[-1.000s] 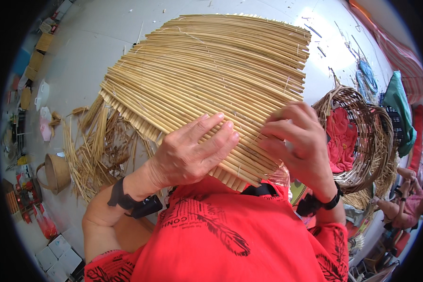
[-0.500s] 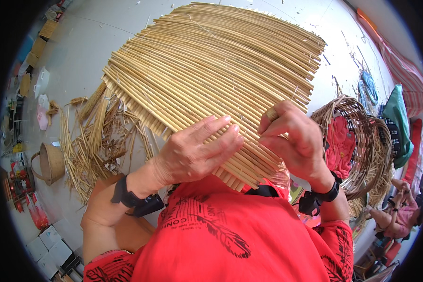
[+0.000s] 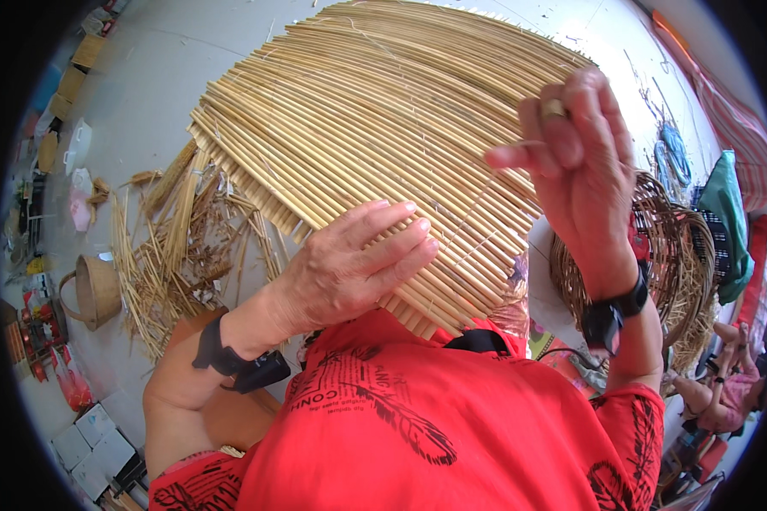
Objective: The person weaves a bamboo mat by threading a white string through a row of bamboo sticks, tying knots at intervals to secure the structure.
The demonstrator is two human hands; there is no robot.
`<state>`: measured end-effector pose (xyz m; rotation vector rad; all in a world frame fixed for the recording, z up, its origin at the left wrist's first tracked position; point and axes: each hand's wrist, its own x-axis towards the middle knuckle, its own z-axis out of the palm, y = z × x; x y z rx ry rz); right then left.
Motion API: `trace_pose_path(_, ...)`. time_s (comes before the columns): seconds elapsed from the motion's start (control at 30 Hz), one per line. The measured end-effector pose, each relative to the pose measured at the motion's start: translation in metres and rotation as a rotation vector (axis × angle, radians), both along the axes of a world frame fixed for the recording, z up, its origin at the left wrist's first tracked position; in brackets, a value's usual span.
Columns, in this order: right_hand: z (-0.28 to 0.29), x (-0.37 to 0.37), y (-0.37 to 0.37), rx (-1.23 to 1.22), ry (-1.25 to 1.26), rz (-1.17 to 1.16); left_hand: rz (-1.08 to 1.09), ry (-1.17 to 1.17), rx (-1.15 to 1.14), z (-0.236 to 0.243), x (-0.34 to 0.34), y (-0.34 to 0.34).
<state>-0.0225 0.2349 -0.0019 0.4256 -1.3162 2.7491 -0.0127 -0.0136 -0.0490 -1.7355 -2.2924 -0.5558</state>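
A wide mat (image 3: 341, 102) of straw-coloured reed sticks, crossed by pale stitching threads, lies over my lap. My left hand (image 3: 354, 264) rests on its lower part, fingers extended and lying flat across the sticks. My right hand (image 3: 571, 162) is raised over the mat's right side, fingers curled and pinched, with a brass-coloured ring or thimble on one finger. A thin pale thread (image 3: 469, 213) runs diagonally from the stitching toward these fingers; what they hold is too small to make out.
Loose straw (image 3: 179, 247) and a handled basket (image 3: 98, 294) lie left. Woven baskets (image 3: 682, 272), blue cord (image 3: 673, 153) and green cloth (image 3: 724, 213) are at the right. Boxes (image 3: 89, 51) line the left edge. Another person (image 3: 720, 392) sits at the far right.
My right hand has risen from the mat's lower right, moving up and to the right, with thread stretching behind it. My left hand stays on the mat, which appears shifted slightly upward.
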Motion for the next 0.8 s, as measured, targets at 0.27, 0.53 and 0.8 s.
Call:
trace_pose_path(0.27,-0.081,-0.001,-0.015,-0.213,-0.021,-0.026,0.273,-0.549,0.063,-0.001,0.011,0.026)
trace_pose_path(0.53,-0.059,0.007,-0.004,-0.34,0.072,-0.011,0.292,-0.616,0.233,-0.006,0.009,0.048)
trace_pose_path(0.8,-0.068,0.008,-0.003,-0.521,0.114,0.084,0.272,-0.549,0.177,-0.003,0.004,0.056)
